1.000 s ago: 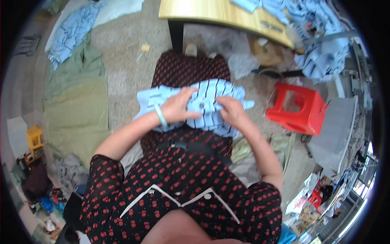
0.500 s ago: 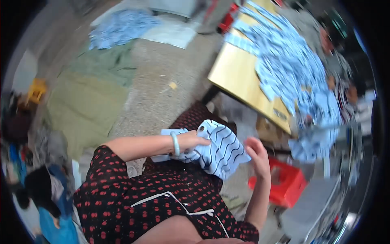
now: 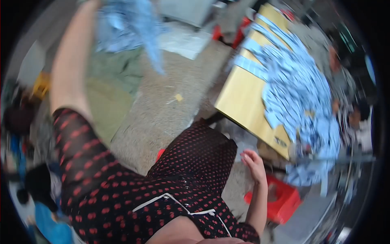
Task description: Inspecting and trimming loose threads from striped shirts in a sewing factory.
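My left arm reaches far forward to the upper left, and my left hand (image 3: 90,4) is smeared and cut off by the top edge. Beside it, a blue striped garment piece (image 3: 149,38) hangs or falls, blurred, over a heap of blue striped fabric (image 3: 115,30) on the floor. Whether my fingers still grip the piece cannot be made out. My right hand (image 3: 254,163) hovers right of my lap, near the table corner, fingers apart and loosely bent, with nothing in them.
A wooden table (image 3: 239,91) at the right carries piled blue striped fabric (image 3: 296,85). A red plastic stool (image 3: 284,201) stands below it. Green cloth (image 3: 118,73) and a white sheet (image 3: 185,40) cover floor areas at the left. People (image 3: 40,187) sit at both sides.
The striped garment piece has left my lap for the upper left, along with my left arm, which has swung out forward. My right hand has dropped slightly and stays beside my lap.
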Motion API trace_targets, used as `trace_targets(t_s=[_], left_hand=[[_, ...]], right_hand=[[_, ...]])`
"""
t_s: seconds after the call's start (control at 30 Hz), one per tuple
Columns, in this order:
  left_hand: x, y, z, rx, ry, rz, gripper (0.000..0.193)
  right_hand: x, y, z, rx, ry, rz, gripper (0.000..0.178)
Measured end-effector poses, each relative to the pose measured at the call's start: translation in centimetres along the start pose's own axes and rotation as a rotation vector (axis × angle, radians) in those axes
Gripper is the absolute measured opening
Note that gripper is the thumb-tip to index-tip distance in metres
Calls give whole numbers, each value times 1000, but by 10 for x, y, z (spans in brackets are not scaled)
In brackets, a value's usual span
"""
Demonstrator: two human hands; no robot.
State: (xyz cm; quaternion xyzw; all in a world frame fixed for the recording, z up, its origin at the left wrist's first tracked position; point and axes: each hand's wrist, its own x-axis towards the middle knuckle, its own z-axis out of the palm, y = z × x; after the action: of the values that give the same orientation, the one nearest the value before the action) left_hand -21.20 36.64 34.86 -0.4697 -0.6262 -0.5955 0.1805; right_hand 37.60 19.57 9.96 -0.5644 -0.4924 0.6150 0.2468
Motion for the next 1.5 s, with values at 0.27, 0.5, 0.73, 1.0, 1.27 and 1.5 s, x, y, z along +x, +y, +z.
trace_targets(t_s=[0.27, 0.5, 0.73, 1.0, 1.27, 1.5], left_hand=[[-203, 5, 125, 142, -866, 199, 55], [-357, 92, 165, -91, -1544, 413, 66], [-374, 118, 172, 61, -1720, 662, 80], [-371, 128, 177, 123, -1728, 712, 86], [-384, 128, 180, 119, -1648, 739, 87], [-387, 118, 174, 132, -1596, 718, 87]], right_hand=[[43, -42, -44, -153, 82, -87, 25], [168, -92, -201, -452, 667, -390, 24], [287, -137, -327, -766, 1103, -237, 47], [333, -165, -351, -869, 1112, -206, 60], [329, -158, -374, -358, 1046, -188, 45], [271, -256, -347, -421, 1046, -512, 34]])
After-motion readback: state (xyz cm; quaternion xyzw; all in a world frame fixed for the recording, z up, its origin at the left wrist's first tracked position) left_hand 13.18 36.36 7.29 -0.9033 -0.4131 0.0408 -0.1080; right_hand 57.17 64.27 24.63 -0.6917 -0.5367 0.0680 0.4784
